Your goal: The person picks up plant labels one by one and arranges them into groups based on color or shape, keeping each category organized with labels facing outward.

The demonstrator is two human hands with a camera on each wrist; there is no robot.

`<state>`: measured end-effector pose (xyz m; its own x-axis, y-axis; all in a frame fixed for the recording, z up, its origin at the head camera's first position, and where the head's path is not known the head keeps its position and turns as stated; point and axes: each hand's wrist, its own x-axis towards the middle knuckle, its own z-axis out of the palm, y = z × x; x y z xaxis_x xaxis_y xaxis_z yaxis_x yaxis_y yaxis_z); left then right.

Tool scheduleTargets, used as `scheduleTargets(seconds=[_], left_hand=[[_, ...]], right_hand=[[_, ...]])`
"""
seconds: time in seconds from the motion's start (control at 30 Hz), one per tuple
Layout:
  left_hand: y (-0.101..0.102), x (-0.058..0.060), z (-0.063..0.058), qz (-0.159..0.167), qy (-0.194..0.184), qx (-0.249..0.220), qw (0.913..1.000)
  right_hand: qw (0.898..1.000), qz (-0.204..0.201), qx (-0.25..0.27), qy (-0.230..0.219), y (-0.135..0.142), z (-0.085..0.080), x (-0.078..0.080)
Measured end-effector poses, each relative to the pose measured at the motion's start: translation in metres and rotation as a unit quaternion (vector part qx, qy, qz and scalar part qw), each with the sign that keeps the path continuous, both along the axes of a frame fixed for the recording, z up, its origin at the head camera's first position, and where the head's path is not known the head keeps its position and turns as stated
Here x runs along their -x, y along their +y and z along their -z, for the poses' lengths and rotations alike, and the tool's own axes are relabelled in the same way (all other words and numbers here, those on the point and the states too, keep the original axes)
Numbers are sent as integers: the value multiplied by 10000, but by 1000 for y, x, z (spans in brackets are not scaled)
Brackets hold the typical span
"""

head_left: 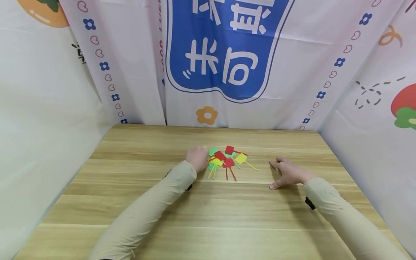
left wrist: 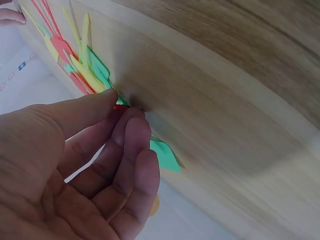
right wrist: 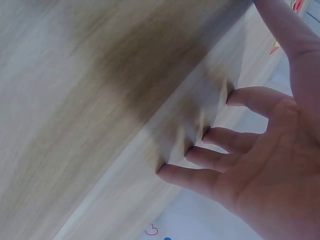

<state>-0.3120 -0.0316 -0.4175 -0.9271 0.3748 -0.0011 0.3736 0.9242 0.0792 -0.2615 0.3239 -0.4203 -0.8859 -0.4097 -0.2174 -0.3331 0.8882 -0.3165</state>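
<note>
Several small flat tags with square heads and thin stems lie in a loose heap near the table's far side: red tags, a yellow tag and a green tag, some overlapping. At the heap's left end is my left hand. In the left wrist view its thumb and curled fingers pinch a small red piece, seemingly part of a red tag, mostly hidden. A green tag head shows past those fingers. To the right of the heap, my right hand rests its fingertips on the tabletop, fingers spread, holding nothing.
The wood-grain table runs to a printed white cloth hung at the back. Cloth walls also stand at the left and right sides. A dark band sits at the right wrist.
</note>
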Motion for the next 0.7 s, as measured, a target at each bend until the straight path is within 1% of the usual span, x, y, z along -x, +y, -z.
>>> scheduleTargets(seconds=[0.17,0.37,0.7], left_hand=[[1,-1,-2,-66,-6,-28,10000],[2,-3,-5,-175,-27,-187,9997],[4,-5,-7,-403,173,-305,9986]], right_hand=[[10000,-23,-22,25,0,-2,0],[10000,17,-8,-11,-1,-3,-1],[10000,26,27,-33,0,-2,-1]])
